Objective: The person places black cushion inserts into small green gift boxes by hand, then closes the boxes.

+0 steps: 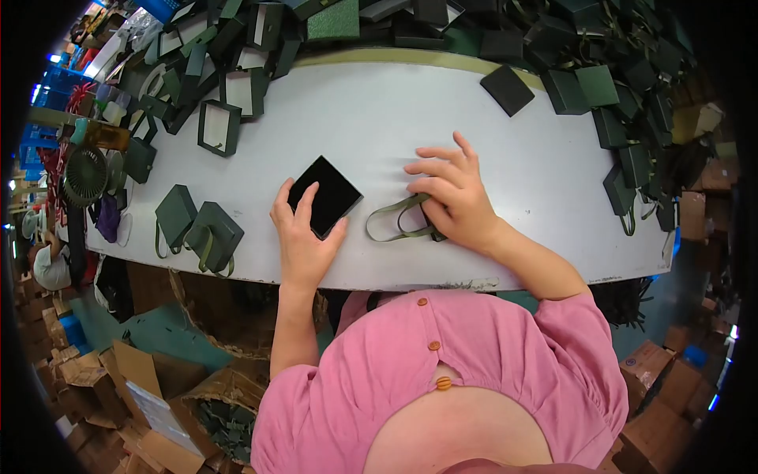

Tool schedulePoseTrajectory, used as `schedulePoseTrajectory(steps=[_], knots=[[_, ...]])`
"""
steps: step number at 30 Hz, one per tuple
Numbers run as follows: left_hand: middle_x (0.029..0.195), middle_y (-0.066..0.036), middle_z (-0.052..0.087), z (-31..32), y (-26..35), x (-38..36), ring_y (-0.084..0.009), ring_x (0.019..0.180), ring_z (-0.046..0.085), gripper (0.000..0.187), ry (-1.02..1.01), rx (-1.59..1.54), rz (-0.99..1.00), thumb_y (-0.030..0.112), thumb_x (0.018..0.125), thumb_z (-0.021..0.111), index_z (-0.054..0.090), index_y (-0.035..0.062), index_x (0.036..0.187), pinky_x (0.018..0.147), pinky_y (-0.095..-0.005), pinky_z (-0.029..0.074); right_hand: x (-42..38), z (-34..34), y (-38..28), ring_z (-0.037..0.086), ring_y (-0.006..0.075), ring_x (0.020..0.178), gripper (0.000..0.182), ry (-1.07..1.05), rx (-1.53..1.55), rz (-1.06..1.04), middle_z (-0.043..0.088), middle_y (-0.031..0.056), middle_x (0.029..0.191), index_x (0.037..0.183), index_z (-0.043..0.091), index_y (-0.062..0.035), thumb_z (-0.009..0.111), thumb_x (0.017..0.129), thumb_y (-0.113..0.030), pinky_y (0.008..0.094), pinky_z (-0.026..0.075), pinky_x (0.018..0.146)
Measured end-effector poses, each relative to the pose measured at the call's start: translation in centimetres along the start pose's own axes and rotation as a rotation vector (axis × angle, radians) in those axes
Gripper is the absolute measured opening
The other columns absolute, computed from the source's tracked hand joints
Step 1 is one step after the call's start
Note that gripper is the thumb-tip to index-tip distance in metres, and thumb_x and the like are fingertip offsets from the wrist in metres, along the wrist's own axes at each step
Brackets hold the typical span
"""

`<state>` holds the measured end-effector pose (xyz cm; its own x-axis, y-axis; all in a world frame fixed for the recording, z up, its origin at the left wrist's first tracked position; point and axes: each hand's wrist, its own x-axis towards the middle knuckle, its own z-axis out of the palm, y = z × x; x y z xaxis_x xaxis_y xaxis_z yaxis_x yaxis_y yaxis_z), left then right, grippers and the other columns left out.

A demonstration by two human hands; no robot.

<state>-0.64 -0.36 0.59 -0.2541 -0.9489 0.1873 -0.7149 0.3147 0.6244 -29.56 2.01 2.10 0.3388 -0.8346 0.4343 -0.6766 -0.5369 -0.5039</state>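
Observation:
My left hand [308,237] grips a square box part [328,193] with a black face and a thin dark green rim, tilted cornerwise above the white table. Its fingers lie over the left edge and the thumb is at the lower corner. To the right, my right hand [458,197] has its thumb and index finger closed on a green ribbon [384,223] that hangs in a loop to the left. A small dark piece [433,217] shows under this hand, mostly hidden by it. The other fingers of that hand are spread.
Two green boxes with ribbons [213,233] lie at the table's left front. One dark square piece [507,90] lies at the back right. Piles of boxes [584,87] line the back and right edges. A small fan [85,175] stands left; cartons [150,395] stand below.

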Motion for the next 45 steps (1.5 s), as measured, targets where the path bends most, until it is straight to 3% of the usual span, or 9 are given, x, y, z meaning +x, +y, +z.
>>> schedulePoseTrajectory(steps=[9,19,24,25,29,34,36,40,45], knots=[[0.147,-0.018,0.043,2.3,4.1,-0.5,-0.0382,0.128,0.044,0.088,0.038,-0.125,0.218,0.013,0.068,0.087,0.05,0.0101,0.147,0.109,-0.0486,0.039,-4.7,-0.6,0.6,0.047,0.0393,0.138,0.032,0.184,0.071,0.243,0.065,0.0127,0.134,0.127,0.065,-0.0045,0.048,0.1,-0.002,0.044,0.04,0.113],[0.146,-0.015,0.049,2.2,5.6,0.7,-0.0351,0.129,0.048,0.093,-0.077,-0.28,0.399,0.014,0.064,0.091,0.05,0.0084,0.147,0.107,-0.0461,0.043,-4.8,0.4,0.9,0.068,0.0199,0.103,0.031,0.456,0.706,0.442,0.062,0.0176,0.132,0.123,0.061,0.0034,0.038,0.107,-0.009,0.0349,0.049,0.101],[0.154,-0.017,0.043,1.9,4.6,0.3,-0.0354,0.138,0.044,0.107,-0.312,-0.468,0.359,0.017,0.065,0.092,0.037,0.0055,0.157,0.115,-0.0456,0.038,-3.8,-0.8,0.5,0.065,0.0211,0.109,0.031,0.306,0.837,0.497,0.059,0.0174,0.135,0.123,0.062,0.0019,0.039,0.106,-0.009,0.0357,0.048,0.103],[0.163,-0.021,0.032,2.4,4.4,0.4,-0.0399,0.15,0.033,0.121,-0.28,-0.544,0.378,0.019,0.066,0.093,0.023,0.0055,0.163,0.122,-0.047,0.029,-3.7,-0.7,0.5,0.064,0.0216,0.111,0.031,0.3,0.892,0.496,0.058,0.0173,0.136,0.124,0.063,0.0015,0.04,0.105,-0.009,0.0361,0.047,0.104],[0.168,-0.024,0.023,4.5,7.0,0.9,-0.051,0.154,0.018,0.117,-0.202,-0.529,0.471,0.029,0.073,0.091,0.02,0.0148,0.166,0.12,-0.0696,0.015,-1.7,1.4,-0.7,0.055,0.0284,0.128,0.032,0.226,0.674,0.281,0.057,0.0183,0.135,0.128,0.061,0.0003,0.049,0.1,-0.011,0.0392,0.042,0.111],[0.157,-0.02,0.035,3.0,2.2,4.5,-0.0463,0.146,0.03,0.101,-0.226,0.018,0.352,0.034,0.072,0.089,0.039,0.0261,0.159,0.116,-0.0765,0.014,3.4,1.1,3.0,0.046,0.0395,0.137,0.044,0.231,0.474,0.16,0.055,0.0201,0.138,0.134,0.056,-0.0017,0.063,0.091,-0.006,0.045,0.039,0.115],[0.148,-0.018,0.042,0.1,0.4,5.6,-0.0433,0.141,0.037,0.094,-0.156,0.294,0.202,0.04,0.073,0.087,0.044,0.0291,0.157,0.115,-0.077,0.014,6.9,0.3,8.9,0.041,0.0462,0.141,0.054,0.355,0.027,0.068,0.048,0.0208,0.147,0.139,0.055,-0.0081,0.07,0.087,-0.003,0.0486,0.038,0.117],[0.141,-0.023,0.044,-6.2,-5.2,4.4,-0.0451,0.138,0.039,0.086,-0.059,0.596,-0.164,0.05,0.078,0.081,0.047,0.0331,0.155,0.113,-0.0776,0.017,12.4,-1.9,20.2,0.033,0.0512,0.146,0.067,0.385,-0.293,0.289,0.028,0.0327,0.157,0.144,0.053,-0.0258,0.08,0.083,-0.014,0.0518,0.038,0.117],[0.153,-0.026,0.038,-12.4,-9.3,-1.8,-0.0495,0.142,0.036,0.086,0.001,0.546,-0.644,0.048,0.08,0.08,0.045,0.0267,0.155,0.114,-0.0727,0.025,15.8,-2.5,23.8,0.03,0.0469,0.15,0.069,0.247,-0.043,0.367,0.025,0.0301,0.16,0.142,0.054,-0.0252,0.087,0.081,-0.028,0.0497,0.04,0.116]])
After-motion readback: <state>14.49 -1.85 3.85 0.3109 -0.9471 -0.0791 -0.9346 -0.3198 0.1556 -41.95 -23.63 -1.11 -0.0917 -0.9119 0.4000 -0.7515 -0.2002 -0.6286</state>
